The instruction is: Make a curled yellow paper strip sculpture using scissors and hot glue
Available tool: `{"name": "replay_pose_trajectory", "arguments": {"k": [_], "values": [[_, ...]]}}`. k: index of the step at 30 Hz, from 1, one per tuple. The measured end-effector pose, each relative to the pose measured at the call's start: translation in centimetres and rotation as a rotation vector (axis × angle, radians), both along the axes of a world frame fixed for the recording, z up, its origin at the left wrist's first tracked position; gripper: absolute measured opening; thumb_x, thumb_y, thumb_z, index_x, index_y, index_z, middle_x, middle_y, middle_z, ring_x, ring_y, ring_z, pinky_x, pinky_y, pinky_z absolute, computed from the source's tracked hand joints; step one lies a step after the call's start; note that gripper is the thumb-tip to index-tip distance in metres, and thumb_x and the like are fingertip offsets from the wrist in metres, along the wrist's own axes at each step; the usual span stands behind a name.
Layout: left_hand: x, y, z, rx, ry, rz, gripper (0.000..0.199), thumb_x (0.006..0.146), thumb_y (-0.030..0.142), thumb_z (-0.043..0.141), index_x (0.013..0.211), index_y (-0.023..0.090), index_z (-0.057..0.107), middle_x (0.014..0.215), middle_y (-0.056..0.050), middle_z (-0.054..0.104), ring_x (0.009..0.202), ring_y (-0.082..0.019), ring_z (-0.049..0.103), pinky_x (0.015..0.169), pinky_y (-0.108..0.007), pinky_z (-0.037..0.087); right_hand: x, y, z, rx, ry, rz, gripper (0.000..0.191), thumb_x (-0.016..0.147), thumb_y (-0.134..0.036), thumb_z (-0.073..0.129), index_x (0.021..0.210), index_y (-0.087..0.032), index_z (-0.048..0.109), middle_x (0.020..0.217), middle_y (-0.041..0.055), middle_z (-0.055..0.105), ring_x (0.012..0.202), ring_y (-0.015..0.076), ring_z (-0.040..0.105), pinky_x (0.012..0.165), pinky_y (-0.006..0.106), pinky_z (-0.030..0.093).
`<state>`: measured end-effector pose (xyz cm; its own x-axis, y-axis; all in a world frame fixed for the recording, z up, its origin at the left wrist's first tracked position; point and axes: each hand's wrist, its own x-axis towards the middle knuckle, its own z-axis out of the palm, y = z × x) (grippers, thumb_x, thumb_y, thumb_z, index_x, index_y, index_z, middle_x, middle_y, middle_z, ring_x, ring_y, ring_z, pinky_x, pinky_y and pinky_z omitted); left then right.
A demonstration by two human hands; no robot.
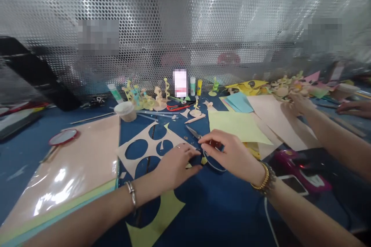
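Note:
My left hand (174, 168) rests on a peach card stencil with round cut-out holes (137, 166), its fingertips close to a small yellow paper scrap (189, 166). My right hand (232, 155) is curled over the dark looped handles of a pair of scissors (193, 132), and their metal blades point up and to the left. The handles are partly hidden under my fingers. A yellow-green sheet with a curved cut edge (155, 220) lies below my left forearm. A co-worker's hand (300, 104) reaches over peach paper at the right.
Pale green (237, 125), light blue (236, 102) and peach (275, 119) sheets lie beyond my hands. Paper sculptures (145, 98), a cup (126, 111) and glue sticks (199, 87) stand before a perforated metal screen (185, 27). A magenta tool (301, 170) lies at the right.

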<state>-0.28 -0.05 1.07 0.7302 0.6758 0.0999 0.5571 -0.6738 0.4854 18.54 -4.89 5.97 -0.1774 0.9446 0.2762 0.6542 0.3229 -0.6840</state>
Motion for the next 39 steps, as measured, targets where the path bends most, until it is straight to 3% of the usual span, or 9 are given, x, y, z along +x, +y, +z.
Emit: {"name": "replay_pose_trajectory", "arguments": {"k": [4, 7, 13, 17, 20, 24, 29, 35, 39], "values": [[1.8, -0.6, -0.8, 0.017, 0.032, 0.008, 0.041, 0.081, 0.042, 0.065, 0.114, 0.017, 0.06, 0.105, -0.011, 0.063, 0.096, -0.031, 0.061, 0.081, -0.044, 0.051, 0.0, -0.3, -0.4, -0.012, 0.054, 0.028, 0.016, 0.087, -0.016, 0.057, 0.094, -0.025, 0.068, 0.085, -0.0003, 0.066, 0.073, 0.0135, 0.061, 0.063, 0.025, 0.047], [2.1, -0.6, -1.0, 0.029, 0.024, 0.002, 0.032, 0.087, 0.038, 0.058, 0.113, 0.019, 0.058, 0.104, -0.009, 0.062, 0.096, -0.027, 0.061, 0.082, -0.04, 0.051, 0.0, -0.3, -0.7, -0.006, 0.102, 0.06, 0.016, 0.087, -0.016, 0.057, 0.093, -0.026, 0.068, 0.084, -0.0009, 0.065, 0.075, 0.0138, 0.061, 0.067, 0.026, 0.048], [1.3, -0.3, -1.1, 0.016, 0.01, 0.005, 0.015, 0.09, 0.024, 0.051, 0.099, 0.018, 0.062, 0.093, -0.006, 0.063, 0.084, -0.02, 0.062, 0.072, -0.029, 0.051, 0.2, 0.1, -2.6, -0.062, 0.155, 0.089, 0.015, 0.089, -0.016, 0.053, 0.091, -0.023, 0.066, 0.083, 0.0006, 0.063, 0.073, 0.0145, 0.059, 0.067, 0.027, 0.049], [0.5, -0.3, -0.9, -0.023, 0.005, 0.021, 0.014, 0.089, 0.014, 0.049, 0.087, 0.02, 0.062, 0.085, -0.002, 0.064, 0.078, -0.016, 0.061, 0.066, -0.023, 0.049, 0.3, 0.0, -3.5, -0.102, 0.179, 0.087, 0.016, 0.09, -0.015, 0.051, 0.092, -0.022, 0.065, 0.085, 0.0021, 0.063, 0.075, 0.0159, 0.06, 0.068, 0.028, 0.05], [0.2, -0.5, -0.7, -0.048, -0.015, -0.018, 0.009, 0.088, 0.024, 0.058, 0.095, 0.02, 0.063, 0.092, -0.003, 0.066, 0.084, -0.018, 0.062, 0.07, -0.025, 0.049, 0.5, 0.0, -4.0, -0.09, 0.162, 0.1, 0.017, 0.09, -0.017, 0.05, 0.094, -0.023, 0.065, 0.091, 0.0033, 0.062, 0.078, 0.0167, 0.061, 0.071, 0.03, 0.051], [0.4, -0.8, -0.5, -0.006, 0.035, -0.2, 0.034, 0.079, 0.045, 0.07, 0.105, 0.024, 0.063, 0.104, -0.004, 0.066, 0.092, -0.023, 0.061, 0.078, -0.031, 0.047, 0.8, 0.1, -4.5, -0.075, 0.117, 0.073, 0.017, 0.091, -0.017, 0.049, 0.094, -0.024, 0.064, 0.094, 0.0036, 0.061, 0.08, 0.0168, 0.061, 0.074, 0.031, 0.052], [0.6, -0.6, -1.0, 0.085, 0.1, -0.25, 0.013, 0.089, 0.032, 0.058, 0.096, 0.024, 0.065, 0.097, -0.003, 0.067, 0.085, -0.019, 0.061, 0.07, -0.028, 0.045, 0.6, 0.3, -4.9, -0.048, 0.113, 0.122, 0.018, 0.09, -0.015, 0.049, 0.094, -0.024, 0.064, 0.091, 0.003, 0.061, 0.08, 0.0153, 0.064, 0.071, 0.025, 0.054], [0.5, -0.5, -1.5, 0.251, 0.089, -0.258, 0.009, 0.09, 0.029, 0.059, 0.088, 0.023, 0.065, 0.086, -0.001, 0.067, 0.075, -0.017, 0.06, 0.061, -0.026, 0.042, 0.4, 0.2, -5.3, -0.036, 0.084, 0.118, 0.017, 0.088, -0.015, 0.052, 0.091, -0.025, 0.066, 0.089, 0.0026, 0.065, 0.082, 0.0155, 0.066, 0.073, 0.022, 0.055], [0.5, -0.3, -1.6, 0.187, 0.003, -0.229, 0.014, 0.094, 0.029, 0.052, 0.09, 0.023, 0.064, 0.086, -0.001, 0.069, 0.074, -0.016, 0.062, 0.062, -0.024, 0.043, 0.5, 0.2, -5.4, -0.018, 0.068, 0.1, 0.016, 0.087, -0.016, 0.053, 0.09, -0.026, 0.065, 0.089, 0.0023, 0.066, 0.083, 0.0161, 0.067, 0.074, 0.023, 0.056]]}}
